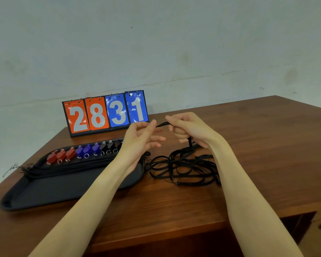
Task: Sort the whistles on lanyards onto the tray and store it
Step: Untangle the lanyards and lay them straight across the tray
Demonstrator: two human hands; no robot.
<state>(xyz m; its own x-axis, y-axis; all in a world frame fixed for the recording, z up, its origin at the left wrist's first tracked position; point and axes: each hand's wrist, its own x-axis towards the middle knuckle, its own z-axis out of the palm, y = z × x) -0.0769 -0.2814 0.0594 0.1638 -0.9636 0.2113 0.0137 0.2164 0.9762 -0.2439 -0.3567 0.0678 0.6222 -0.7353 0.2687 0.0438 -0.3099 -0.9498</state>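
A: Obs. Wooden table [248, 138], flip scoreboard [106, 114] standing at the far left edge and reading 28 and 31. Black tray [44, 193] lies left of centre, long side running left to right

B: Contents?

A: Row of whistles along the tray's far side: red whistles [60, 156] at the left, blue whistles [87, 150] in the middle, black whistles [109, 145] to the right, split rings facing near. Their cords lie bundled along the tray just near of the row. The near half of the tray is bare

B: And what is left to sort?

A: A tangled pile of black lanyards [182, 167] on the table, just right of the tray's right end. No whistle visible in the pile; it may be hidden under the loops

B: Hands?

A: Both raised above the pile. Right hand [189, 130] is curled into a fist around one lanyard strand [162, 124], which trails down to the pile. Left hand [143, 138] pinches the free end of that strand between thumb and forefinger, other fingers spread loose

B: Judgement on the step?

A: Teasing one lanyard free. Best to feed the strand slowly through the right fist, lift gently so loops fall away, and stop if the pile rises with it. Pulling hard would likely tighten a knot
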